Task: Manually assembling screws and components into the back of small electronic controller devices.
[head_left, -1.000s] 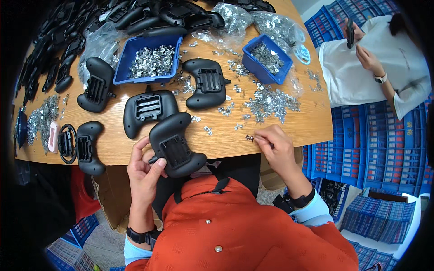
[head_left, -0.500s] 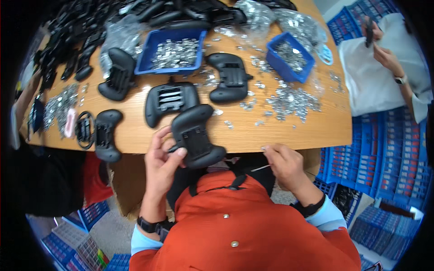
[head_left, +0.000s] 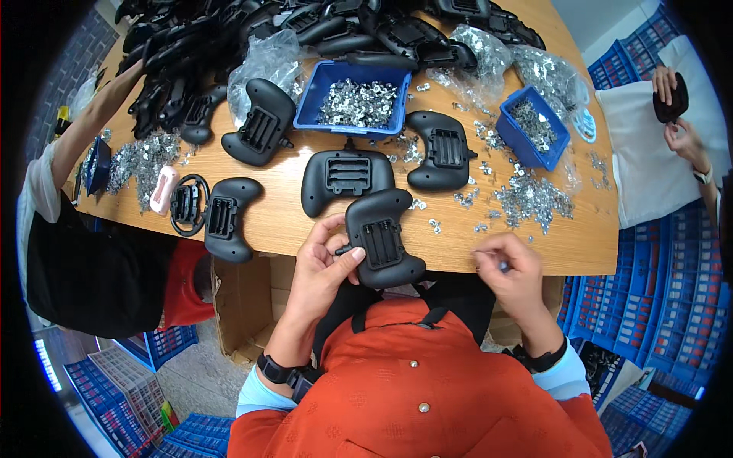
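One controller point(head_left: 374, 246), long axis fore-aft, stalk point(head_left: 343, 249) leftward, left hand point(head_left: 317, 269) gripping, right hand point(head_left: 516, 273) curled

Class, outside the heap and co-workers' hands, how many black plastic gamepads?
5: one gamepad in the left hand; one beside the black plastic wheel; around the large blue plastic tray, one left, one below, one lower right.

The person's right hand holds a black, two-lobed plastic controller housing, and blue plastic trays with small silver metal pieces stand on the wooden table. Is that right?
Not quite: the head view shows the left hand holding the black, two-lobed plastic controller housing; the right hand is apart from it. Blue plastic trays with small silver metal pieces do stand on the wooden table.
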